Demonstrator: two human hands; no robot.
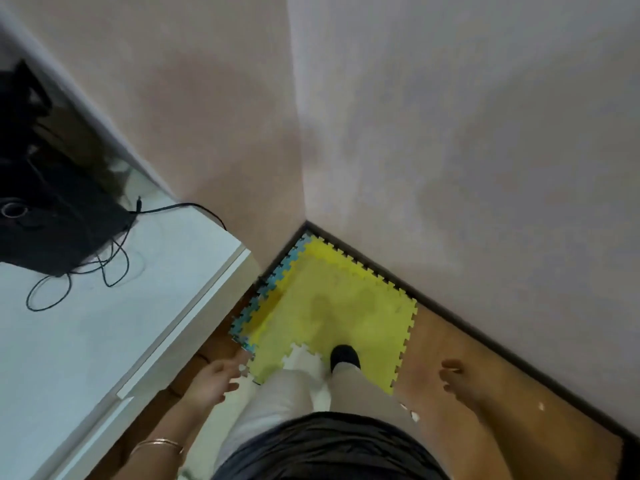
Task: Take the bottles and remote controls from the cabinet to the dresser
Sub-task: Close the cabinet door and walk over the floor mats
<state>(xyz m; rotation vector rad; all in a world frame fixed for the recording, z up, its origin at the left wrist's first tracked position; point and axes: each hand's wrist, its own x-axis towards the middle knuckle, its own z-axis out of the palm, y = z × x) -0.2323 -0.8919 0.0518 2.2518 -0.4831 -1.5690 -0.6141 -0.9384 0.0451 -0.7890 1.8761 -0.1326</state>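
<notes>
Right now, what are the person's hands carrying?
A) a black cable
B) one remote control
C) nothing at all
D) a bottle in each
C: the left hand and right hand both hang open and empty above the floor, beside the yellow foam mat.

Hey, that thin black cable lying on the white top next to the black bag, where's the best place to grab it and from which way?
Pinch the loose loop of the black cable where it lies alone on the white top, coming straight down from above. There it's clear of the black bag; nearer the bag the strands cross and tangle. Both the left hand and right hand look empty.
</notes>
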